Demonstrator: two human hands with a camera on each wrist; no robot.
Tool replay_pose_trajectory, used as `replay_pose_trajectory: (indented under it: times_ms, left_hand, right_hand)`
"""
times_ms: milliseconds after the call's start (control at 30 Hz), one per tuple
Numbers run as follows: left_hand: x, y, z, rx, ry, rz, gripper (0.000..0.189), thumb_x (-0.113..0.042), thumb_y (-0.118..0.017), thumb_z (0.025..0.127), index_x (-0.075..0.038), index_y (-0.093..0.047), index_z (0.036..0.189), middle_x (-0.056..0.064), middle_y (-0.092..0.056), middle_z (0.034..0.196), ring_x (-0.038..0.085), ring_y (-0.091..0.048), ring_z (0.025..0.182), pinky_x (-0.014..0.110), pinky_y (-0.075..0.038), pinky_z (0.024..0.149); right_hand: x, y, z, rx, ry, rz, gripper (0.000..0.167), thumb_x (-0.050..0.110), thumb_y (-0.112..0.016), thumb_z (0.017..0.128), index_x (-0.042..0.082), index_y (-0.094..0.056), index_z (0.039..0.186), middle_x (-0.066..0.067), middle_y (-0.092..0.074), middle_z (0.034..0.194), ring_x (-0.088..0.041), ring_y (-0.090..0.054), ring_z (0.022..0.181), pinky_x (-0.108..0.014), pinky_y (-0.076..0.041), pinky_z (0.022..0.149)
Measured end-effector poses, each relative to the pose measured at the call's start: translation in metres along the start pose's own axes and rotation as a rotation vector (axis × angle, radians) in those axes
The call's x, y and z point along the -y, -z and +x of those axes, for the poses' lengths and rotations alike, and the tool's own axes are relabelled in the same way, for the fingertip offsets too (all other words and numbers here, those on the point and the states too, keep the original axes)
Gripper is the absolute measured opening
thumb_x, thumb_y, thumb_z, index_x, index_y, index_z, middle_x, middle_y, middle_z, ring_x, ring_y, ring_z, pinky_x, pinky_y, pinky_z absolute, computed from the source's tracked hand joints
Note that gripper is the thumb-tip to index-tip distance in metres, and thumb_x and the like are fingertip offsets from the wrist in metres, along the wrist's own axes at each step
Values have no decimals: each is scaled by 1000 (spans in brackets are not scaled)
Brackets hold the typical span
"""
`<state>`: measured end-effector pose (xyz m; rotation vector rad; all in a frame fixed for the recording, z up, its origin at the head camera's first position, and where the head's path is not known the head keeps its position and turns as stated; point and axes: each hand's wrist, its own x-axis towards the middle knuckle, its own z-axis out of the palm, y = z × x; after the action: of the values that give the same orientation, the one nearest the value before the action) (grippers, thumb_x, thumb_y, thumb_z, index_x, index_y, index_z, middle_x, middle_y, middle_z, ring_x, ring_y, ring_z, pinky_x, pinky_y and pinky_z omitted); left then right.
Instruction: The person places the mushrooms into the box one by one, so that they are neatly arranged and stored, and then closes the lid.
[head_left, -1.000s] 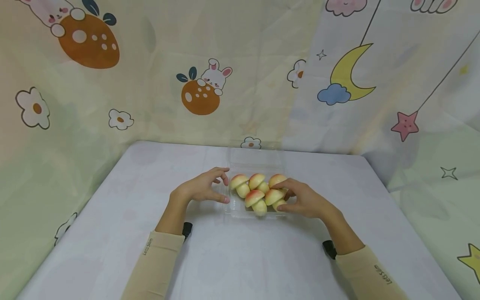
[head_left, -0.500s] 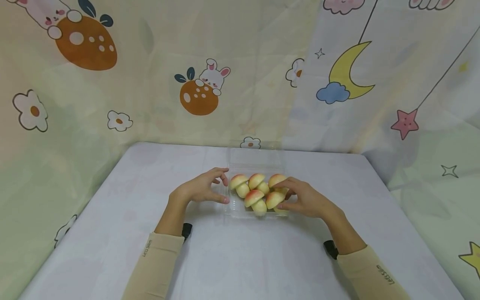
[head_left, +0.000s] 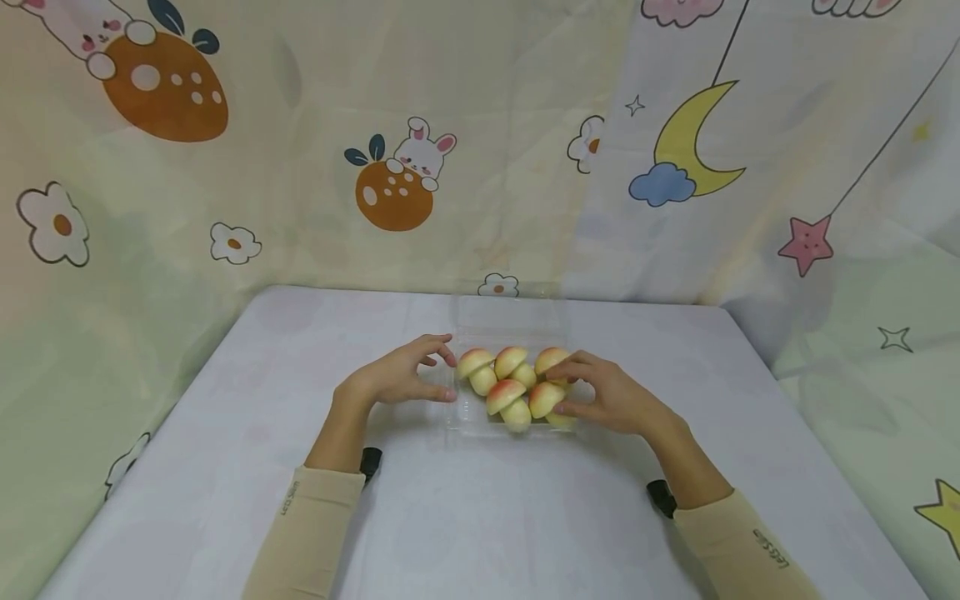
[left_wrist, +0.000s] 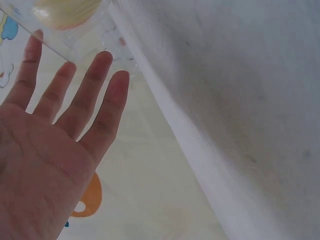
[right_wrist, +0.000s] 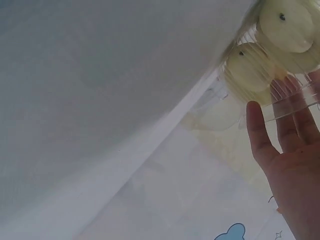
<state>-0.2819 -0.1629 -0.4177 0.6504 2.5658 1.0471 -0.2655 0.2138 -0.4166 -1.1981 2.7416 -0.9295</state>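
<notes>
Several pale yellow toy mushrooms with red-tinged caps (head_left: 506, 395) lie in two rows in a clear plastic box (head_left: 468, 415). With thumb and fingers, my right hand (head_left: 611, 398) holds the front-right mushroom (head_left: 545, 400), partly covering it and the one behind. In the right wrist view, fingers (right_wrist: 261, 135) reach up at the box's rim, and the undersides of two mushrooms (right_wrist: 250, 67) show through the ribbed plastic. My left hand (head_left: 397, 373) is at the box's left side, thumb and fingers spread apart, holding nothing. In the left wrist view its fingertips (left_wrist: 102, 60) reach the box edge.
The box's clear lid (head_left: 510, 317) stands raised at the back. A white cloth covers the table (head_left: 480, 517), and a patterned curtain (head_left: 300, 125) hangs behind it. Black wrist cameras (head_left: 662, 498) sit under both forearms.
The front-right mushroom has shifted and tilted slightly under my right hand, its cap now lower. My left hand has stayed beside the box. The head view has drifted a little.
</notes>
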Motion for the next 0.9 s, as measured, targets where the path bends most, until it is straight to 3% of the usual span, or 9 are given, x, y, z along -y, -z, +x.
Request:
replay_pose_trajectory:
  times_ms: [200, 300, 467, 667, 900]
  left_hand:
    - [1, 1, 1, -1, 1, 8, 63, -54, -84, 81, -20, -61, 129, -5, -26, 168, 31, -50, 139, 56, -40, 113]
    - [-1, 1, -1, -4, 17, -5, 67, -53, -85, 81, -21, -59, 133, -5, -27, 168, 30, -49, 140, 56, -40, 114]
    - [-2, 6, -5, -22, 41, -25, 80, -54, -83, 83, -25, -47, 148, -4, -32, 165, 30, -49, 141, 57, -42, 112]
    - [3, 11, -9, -30, 39, -58, 96, -58, -78, 85, -26, -27, 160, 4, -32, 165, 30, -50, 141, 59, -42, 111]
    - [0, 15, 8, -13, 106, -93, 104, -57, -75, 89, -30, -8, 163, 18, -25, 168, 31, -48, 143, 64, -34, 115]
  right_hand:
    - [-1, 1, -1, 2, -39, -52, 32, 29, -82, 90, 16, -70, 117, 6, -67, 115, -18, -64, 110, -50, -53, 96]
    - [-2, 2, -3, -9, -37, -54, 34, 30, -82, 90, 16, -69, 117, 5, -67, 115, -20, -65, 110, -50, -53, 96]
    - [-3, 3, -2, -55, -35, -15, 43, 31, -78, 94, 10, -65, 129, -6, -65, 125, -30, -62, 120, -55, -50, 100]
    - [-8, 6, 4, -105, -72, -10, 50, 34, -69, 100, 12, -56, 143, -8, -56, 138, -30, -53, 133, -57, -44, 109]
    - [-33, 19, 15, -127, -162, 48, 59, 34, -60, 105, 26, -38, 159, -11, -42, 150, -38, -46, 137, -60, -42, 106]
